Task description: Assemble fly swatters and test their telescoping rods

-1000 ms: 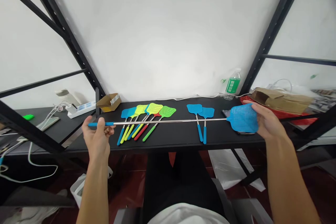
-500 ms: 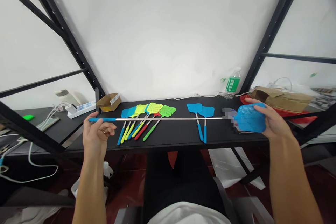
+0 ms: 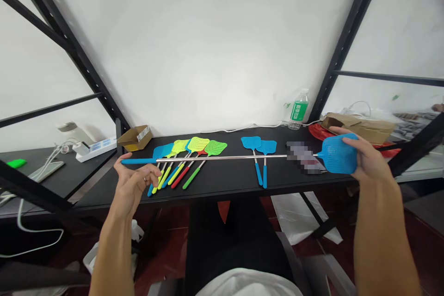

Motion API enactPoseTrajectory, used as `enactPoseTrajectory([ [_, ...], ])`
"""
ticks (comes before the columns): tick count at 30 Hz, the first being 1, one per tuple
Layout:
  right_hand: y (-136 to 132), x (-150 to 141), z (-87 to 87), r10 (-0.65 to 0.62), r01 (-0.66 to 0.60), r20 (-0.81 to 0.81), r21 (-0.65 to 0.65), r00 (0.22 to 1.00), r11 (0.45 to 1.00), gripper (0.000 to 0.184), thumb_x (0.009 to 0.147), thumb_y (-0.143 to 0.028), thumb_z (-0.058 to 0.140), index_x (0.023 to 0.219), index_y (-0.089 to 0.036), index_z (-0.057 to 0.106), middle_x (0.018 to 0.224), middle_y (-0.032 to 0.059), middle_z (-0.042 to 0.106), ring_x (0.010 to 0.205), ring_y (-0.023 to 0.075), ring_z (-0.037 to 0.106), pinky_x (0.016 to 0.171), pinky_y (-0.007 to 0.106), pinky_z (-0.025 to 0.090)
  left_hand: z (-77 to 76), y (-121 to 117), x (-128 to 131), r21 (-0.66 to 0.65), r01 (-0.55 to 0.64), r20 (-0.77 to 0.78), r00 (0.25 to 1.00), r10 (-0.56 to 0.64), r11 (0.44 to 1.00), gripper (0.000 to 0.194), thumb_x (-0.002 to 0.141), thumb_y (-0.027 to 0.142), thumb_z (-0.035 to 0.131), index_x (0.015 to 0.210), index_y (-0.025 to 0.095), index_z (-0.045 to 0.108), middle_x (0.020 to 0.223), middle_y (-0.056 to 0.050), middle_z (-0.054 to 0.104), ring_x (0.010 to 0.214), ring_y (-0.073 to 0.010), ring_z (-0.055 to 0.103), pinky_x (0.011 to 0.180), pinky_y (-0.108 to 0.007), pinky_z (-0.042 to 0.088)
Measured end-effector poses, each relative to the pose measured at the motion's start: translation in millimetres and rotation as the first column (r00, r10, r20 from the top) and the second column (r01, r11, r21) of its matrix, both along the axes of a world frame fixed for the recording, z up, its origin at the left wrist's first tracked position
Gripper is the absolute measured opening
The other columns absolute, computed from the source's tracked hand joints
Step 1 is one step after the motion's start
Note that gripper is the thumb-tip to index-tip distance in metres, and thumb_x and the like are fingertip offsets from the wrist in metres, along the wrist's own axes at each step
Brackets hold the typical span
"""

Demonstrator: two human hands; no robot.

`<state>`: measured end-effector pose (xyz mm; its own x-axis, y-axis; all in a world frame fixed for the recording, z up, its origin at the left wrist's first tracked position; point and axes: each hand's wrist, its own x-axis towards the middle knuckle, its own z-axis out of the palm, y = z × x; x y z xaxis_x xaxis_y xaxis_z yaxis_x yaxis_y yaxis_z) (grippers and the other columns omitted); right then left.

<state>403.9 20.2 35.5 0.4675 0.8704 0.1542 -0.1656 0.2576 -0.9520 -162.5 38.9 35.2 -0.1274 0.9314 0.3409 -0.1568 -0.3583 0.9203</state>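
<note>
Left hand (image 3: 133,185) is hovering over the worktop's (image 3: 225,180) front edge near its left end, palm up, fingers loosely curled and mostly open. The blue grip of the extended swatter (image 3: 222,157) is lying across the thumb and fingertips; whether the hand is truly pinching it, cannot tell.

Right hand (image 3: 367,159) is gripping the blue mesh head of that swatter, thumb on top and fingers wrapped behind it, out beyond the worktop's right end. The thin metal rod is stretching level between both hands, running lengthwise above the worktop and well clear of it, close to the front edge.

A fan of swatters (image 3: 183,159) in blue, yellow, red and green is lying on the left half, heads toward the back edge, handles toward the front. A blue pair (image 3: 258,157) is resting just right of centre, touching each other. A blurred flat item (image 3: 303,158) is sitting near the right end, under the rod.

A green-labelled bottle (image 3: 298,111) is standing upright at the back right corner. A small cardboard box (image 3: 133,135) is sitting at the back left corner. A brown paper bag (image 3: 360,126) is lying on the neighbouring surface to the right.
</note>
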Motion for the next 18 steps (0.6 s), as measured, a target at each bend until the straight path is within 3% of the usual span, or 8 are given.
enactPoseTrajectory([
  [7,-5,9,0.3,-0.092,0.092,0.044,-0.011,0.995,0.996,0.044,0.055,-0.03,0.088,0.097,-0.023,0.078,0.083,0.0076,0.07,0.062,0.0202,0.062,0.049,0.031,0.052,5.9,-4,11,0.034,0.039,-0.005,0.999,-0.039,0.999,0.073,0.065,0.018,0.077,0.117,0.033,0.028,0.075,0.003,0.069,0.051,-0.0182,0.061,0.05,-0.029,0.049],
  [13,-8,7,-1.4,-0.045,0.045,0.02,-0.028,0.999,0.999,0.042,0.054,-0.029,0.088,0.095,-0.022,0.078,0.081,0.0087,0.07,0.062,0.023,0.063,0.05,0.035,0.054,4.9,-5,5,0.062,0.041,-0.036,0.999,-0.039,0.997,0.071,0.067,0.018,0.077,0.116,0.033,0.028,0.075,0.002,0.07,0.054,-0.0197,0.062,0.05,-0.03,0.05],
  [18,-11,11,-4.7,-0.055,0.054,0.016,0.025,0.998,0.998,0.038,0.055,-0.029,0.087,0.09,-0.023,0.076,0.076,0.0063,0.067,0.058,0.0202,0.06,0.046,0.032,0.051,2.9,-7,-4,0.097,0.02,-0.028,0.999,-0.018,0.995,0.065,0.074,0.016,0.074,0.118,0.034,0.031,0.079,0.001,0.074,0.065,-0.0227,0.067,0.055,-0.031,0.052],
])
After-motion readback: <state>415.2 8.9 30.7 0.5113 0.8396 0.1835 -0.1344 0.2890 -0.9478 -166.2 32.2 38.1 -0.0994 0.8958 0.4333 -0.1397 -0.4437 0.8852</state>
